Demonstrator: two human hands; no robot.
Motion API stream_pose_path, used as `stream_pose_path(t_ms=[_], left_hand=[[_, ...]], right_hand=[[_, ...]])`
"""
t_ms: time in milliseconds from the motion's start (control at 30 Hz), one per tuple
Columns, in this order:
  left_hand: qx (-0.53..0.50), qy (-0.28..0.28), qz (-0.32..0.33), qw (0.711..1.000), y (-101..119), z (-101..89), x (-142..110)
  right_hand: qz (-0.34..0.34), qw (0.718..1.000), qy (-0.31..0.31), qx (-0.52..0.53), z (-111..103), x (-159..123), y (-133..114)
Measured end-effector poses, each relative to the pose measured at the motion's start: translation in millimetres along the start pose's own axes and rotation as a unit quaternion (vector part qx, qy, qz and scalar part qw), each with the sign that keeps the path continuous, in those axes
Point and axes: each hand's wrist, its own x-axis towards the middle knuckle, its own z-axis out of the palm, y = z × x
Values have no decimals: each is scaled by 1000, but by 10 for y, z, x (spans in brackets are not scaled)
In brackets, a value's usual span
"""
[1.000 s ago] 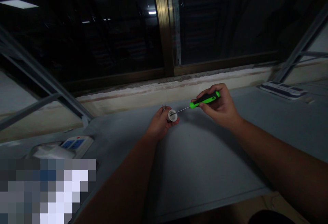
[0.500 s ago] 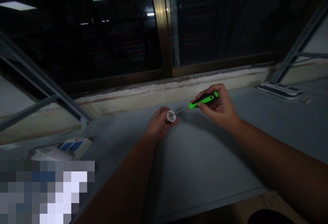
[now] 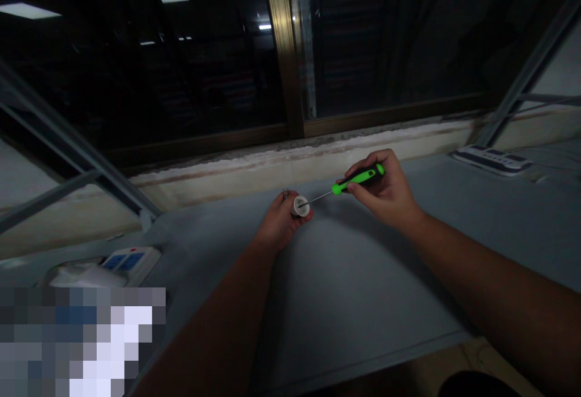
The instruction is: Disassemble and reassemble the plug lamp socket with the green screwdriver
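Note:
My left hand (image 3: 278,224) is closed around a small white lamp holder (image 3: 305,210), whose round open mouth faces right toward me. A bit of metal (image 3: 285,193) sticks up by the thumb of that hand. My right hand (image 3: 385,194) grips a green and black screwdriver (image 3: 361,179) by its handle. Its thin shaft slants down to the left, and the tip goes into the mouth of the lamp holder. What the tip touches inside is too dark to make out. Both hands are above the grey table (image 3: 354,288).
A power strip (image 3: 492,160) lies at the far right of the table. At the left are a white box with blue panels (image 3: 131,261) and a crumpled pale wrapping (image 3: 88,275). Metal frame legs (image 3: 59,124) slope at the side, before a dark window with a brass-coloured frame (image 3: 282,28).
The screwdriver handle has turned slightly in my right hand, its green stripe showing differently. Its tip stays inside the lamp holder. The whole view has shifted a little.

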Motion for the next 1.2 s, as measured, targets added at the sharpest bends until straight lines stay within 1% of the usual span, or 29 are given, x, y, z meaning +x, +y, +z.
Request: stream_pose_path(t_ms=[133, 233, 367, 433, 500, 600, 667, 767, 833, 867, 933, 1000, 1033, 1067, 1100, 1200], left_hand=[[-2, 5, 13, 1000, -18, -2, 1], [1, 8, 20, 1000, -38, -14, 7], [9, 6, 18, 1000, -47, -30, 24], [8, 15, 14, 1000, -40, -35, 33], [5, 21, 8, 1000, -29, -41, 41], [-2, 11, -1, 1000, -18, -54, 49], [-2, 3, -2, 1000, -15, -62, 50], [-5, 5, 1, 1000, -15, -63, 49], [-9, 11, 5, 1000, -19, -59, 49], [-6, 11, 7, 1000, -22, -58, 50], [5, 14, 12, 1000, -31, -59, 56], [14, 26, 20, 999, -39, -67, 67], [15, 34, 25, 999, -40, -73, 74], [15, 44, 30, 998, -40, -79, 83], [14, 53, 36, 998, -39, -86, 91], [14, 70, 47, 996, -24, -102, 111]], right_hand=[[-13, 1000, 9, -17, -7, 5, 43], [-6, 996, 20, -83, -42, 6, 21], [5, 984, 0, -177, -105, 20, -80], [-11, 982, -22, -185, -131, 36, -121], [-44, 981, -58, -177, -154, 54, -146], [-97, 977, -130, -135, -186, 68, -174], [-115, 974, -166, -98, -203, 67, -195], [-123, 972, -181, -91, -224, 68, -221], [-102, 972, -167, -129, -238, 79, -221], [-77, 972, -156, -156, -246, 88, -213], [3, 967, -140, -211, -263, 108, -179], [83, 954, -146, -249, -281, 125, -125], [105, 948, -152, -258, -290, 130, -92], [110, 946, -160, -261, -301, 132, -57], [100, 946, -169, -256, -311, 133, -20], [34, 957, -195, -210, -333, 134, 84]])
